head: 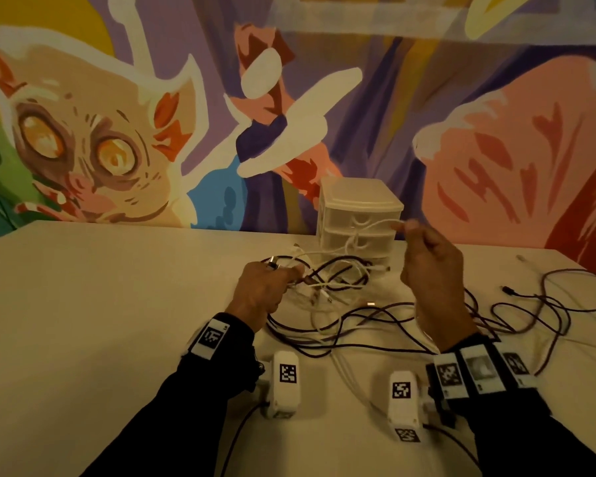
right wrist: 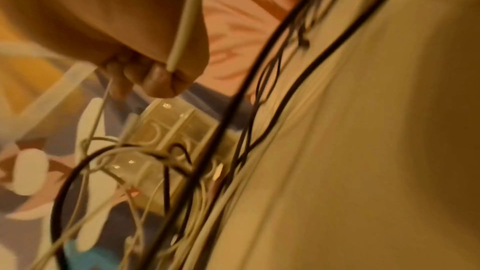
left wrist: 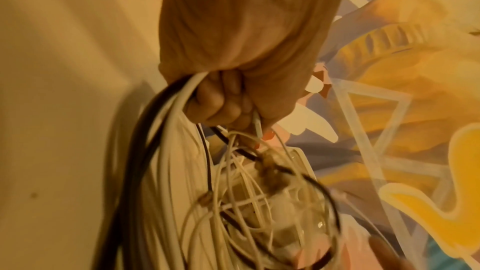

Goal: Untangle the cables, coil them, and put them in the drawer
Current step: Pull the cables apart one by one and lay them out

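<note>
Both sleeves (head: 172, 401) low, still untangling: left hand (head: 260, 292) clutches the knot (head: 327, 280), right hand (head: 430, 259) pinches white cable (head: 375, 224) toward 1 o'clock; next, tease it free.

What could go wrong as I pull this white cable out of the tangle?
1. The white cable in the right hand runs across the plastic drawer unit; pulling might drag or tip it.
2. The left hand grips white and dark cables together, so pulling may tighten the knot.
3. Loose dark cables sprawl rightward and could snag.

one drawer unit (head: 360, 215) – three drawers; two hands; cables too tangled to count.
</note>
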